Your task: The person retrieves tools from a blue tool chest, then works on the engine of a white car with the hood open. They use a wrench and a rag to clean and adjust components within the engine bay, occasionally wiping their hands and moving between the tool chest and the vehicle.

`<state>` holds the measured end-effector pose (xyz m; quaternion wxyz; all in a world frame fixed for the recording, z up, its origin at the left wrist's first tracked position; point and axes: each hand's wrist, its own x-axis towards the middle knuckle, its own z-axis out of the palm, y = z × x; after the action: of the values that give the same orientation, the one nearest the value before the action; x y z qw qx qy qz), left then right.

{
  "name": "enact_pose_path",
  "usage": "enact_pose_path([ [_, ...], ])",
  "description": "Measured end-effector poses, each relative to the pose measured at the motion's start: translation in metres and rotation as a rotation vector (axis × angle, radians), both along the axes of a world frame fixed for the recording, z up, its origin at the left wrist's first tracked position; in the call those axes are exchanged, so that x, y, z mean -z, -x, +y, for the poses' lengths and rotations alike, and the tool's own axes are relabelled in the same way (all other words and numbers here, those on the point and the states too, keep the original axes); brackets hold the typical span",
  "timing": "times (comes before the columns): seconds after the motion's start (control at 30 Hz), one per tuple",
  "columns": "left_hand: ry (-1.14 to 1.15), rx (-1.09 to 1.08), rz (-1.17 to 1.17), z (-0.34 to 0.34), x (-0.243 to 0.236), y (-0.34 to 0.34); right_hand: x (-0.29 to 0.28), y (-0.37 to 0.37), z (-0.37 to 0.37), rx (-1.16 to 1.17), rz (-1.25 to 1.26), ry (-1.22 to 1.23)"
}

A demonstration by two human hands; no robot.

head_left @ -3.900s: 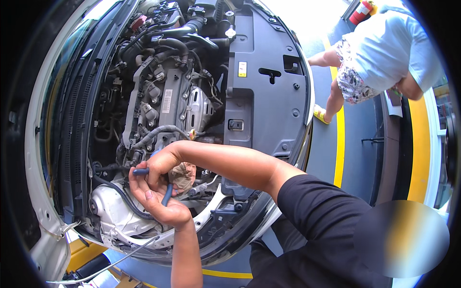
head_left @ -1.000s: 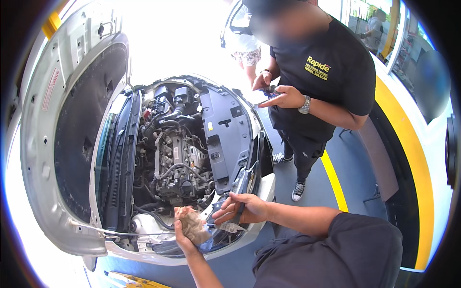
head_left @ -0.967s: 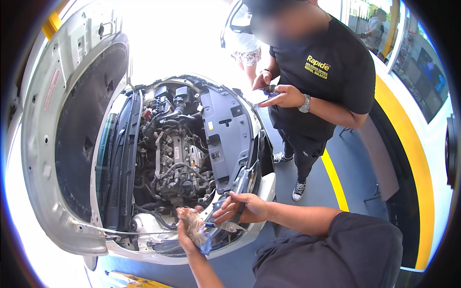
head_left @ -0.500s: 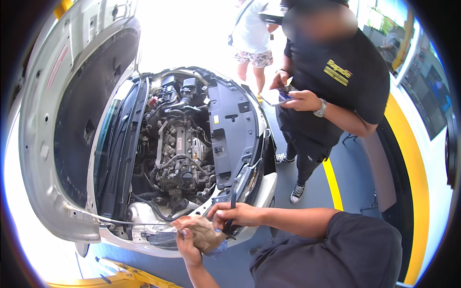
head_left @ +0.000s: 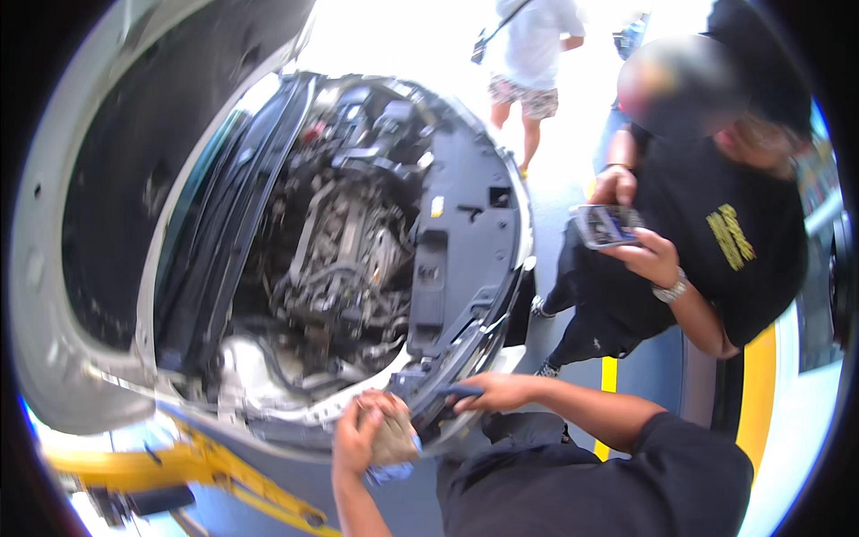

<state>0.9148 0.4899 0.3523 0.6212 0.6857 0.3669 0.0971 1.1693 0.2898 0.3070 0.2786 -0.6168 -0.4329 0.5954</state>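
Observation:
My left hand (head_left: 356,437) is closed around a crumpled tan and blue rag (head_left: 394,440) at the front corner of the car's engine bay. Its fingers curl over the top of the bundle. In my right hand (head_left: 497,392), just to the right over the bumper edge, is a slim dark-handled tool (head_left: 458,392) pointing left. Motion blur and the dark car parts behind hide the tool's working end. Beyond both hands lies the engine (head_left: 349,246), beside a black radiator cover panel (head_left: 461,233). A small gap separates the tool from the rag.
The raised hood (head_left: 98,358) stands at the left. A yellow lift arm (head_left: 224,465) crosses the lower left. At the right a co-worker in black (head_left: 689,206) holds a phone (head_left: 608,225). Another person in a white shirt (head_left: 534,45) stands farther back.
My right hand has drawn away from the rag to the right, and the tool has swung from upright to nearly level. My left hand still grips the rag. The whole view has shifted.

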Motion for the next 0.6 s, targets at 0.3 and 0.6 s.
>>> enact_pose_path([
  [0.3,-0.662,-0.123,0.435,0.193,0.116,-0.038,0.03,-0.002,-0.084,0.572,0.001,0.552],
  [0.6,-0.959,0.578,0.755,0.218,0.17,-0.158,0.01,0.103,-0.081,0.852,0.056,0.572],
])
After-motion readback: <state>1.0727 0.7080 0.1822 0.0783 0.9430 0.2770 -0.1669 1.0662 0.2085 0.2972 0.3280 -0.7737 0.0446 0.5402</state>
